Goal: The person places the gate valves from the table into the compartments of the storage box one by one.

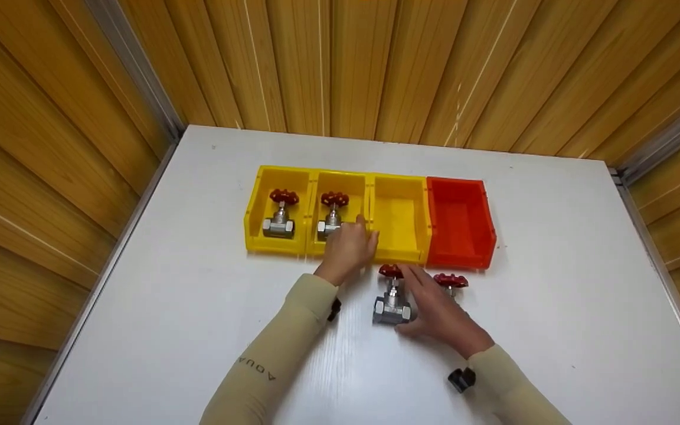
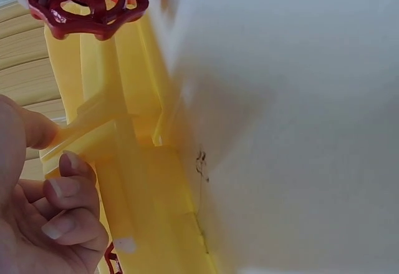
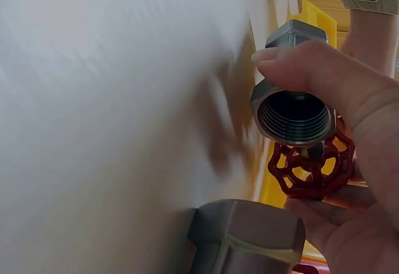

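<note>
My left hand (image 1: pixel 349 245) is at the front of the yellow bins and pinches the wall between the second and third yellow bins (image 1: pixel 399 218). In the left wrist view its thumb rests on one side of that yellow wall (image 2: pixel 109 118), the curled fingers (image 2: pixel 75 224) on the other. With thumb and fingers my right hand (image 1: pixel 440 310) grips a steel gate valve (image 1: pixel 392 307) with a red handwheel, in front of the third bin. A second valve (image 1: pixel 450 281) stands partly hidden behind the right hand; its steel body (image 3: pixel 249 230) looms close in the right wrist view.
One gate valve lies in the leftmost yellow bin (image 1: pixel 251 230), another valve (image 1: pixel 333 212) in the second. A red bin (image 1: pixel 461 221) adjoins the row on the right. The white table (image 1: pixel 169 295) is bounded by wood-look panel walls (image 1: pixel 352 71) behind and at both sides.
</note>
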Demonstrator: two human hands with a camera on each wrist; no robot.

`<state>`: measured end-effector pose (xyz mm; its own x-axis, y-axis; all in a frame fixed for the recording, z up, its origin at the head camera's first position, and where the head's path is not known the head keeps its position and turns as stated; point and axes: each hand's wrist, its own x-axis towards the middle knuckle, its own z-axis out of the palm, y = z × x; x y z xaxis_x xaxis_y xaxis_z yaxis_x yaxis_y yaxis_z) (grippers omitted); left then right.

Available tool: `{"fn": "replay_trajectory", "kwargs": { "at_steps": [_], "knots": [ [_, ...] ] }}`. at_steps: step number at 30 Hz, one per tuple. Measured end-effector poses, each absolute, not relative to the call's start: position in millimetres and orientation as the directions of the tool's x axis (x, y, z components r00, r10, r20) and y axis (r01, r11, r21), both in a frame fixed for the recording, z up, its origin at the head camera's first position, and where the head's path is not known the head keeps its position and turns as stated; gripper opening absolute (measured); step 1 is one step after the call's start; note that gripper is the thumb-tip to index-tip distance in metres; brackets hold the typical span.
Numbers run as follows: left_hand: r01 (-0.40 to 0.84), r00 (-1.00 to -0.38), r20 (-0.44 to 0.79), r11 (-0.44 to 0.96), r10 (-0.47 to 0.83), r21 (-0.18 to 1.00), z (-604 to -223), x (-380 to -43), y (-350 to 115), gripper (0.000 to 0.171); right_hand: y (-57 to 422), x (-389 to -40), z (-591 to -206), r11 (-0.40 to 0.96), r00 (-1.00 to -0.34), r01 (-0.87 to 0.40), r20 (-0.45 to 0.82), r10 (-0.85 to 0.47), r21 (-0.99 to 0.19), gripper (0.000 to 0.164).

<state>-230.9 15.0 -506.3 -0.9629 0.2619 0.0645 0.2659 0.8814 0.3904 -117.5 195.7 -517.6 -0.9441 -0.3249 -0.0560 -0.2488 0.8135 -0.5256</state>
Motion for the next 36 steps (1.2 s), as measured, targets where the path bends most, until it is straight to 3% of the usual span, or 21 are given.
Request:
{"fn": "replay_trajectory", "kwargs": {
  "at_steps": [24, 36],
  "knots": [
    [0.293, -0.956, 0.124, 0.883, 0.266, 0.367, -508.9, -231.4, 14.8, 0.056, 199.4, -126.0, -501.0, 0.824, -0.950, -0.221, -0.076, -0.303, -0.522, 0.119],
    [0.268, -0.963, 0.084, 0.878, 0.256, 0.397, -508.2, -230.8, 15.9, 0.056, 200.1, -134.8, -493.4, 0.834, -0.950, -0.244, -0.053, -0.309, -0.494, 0.115]
  ]
}}
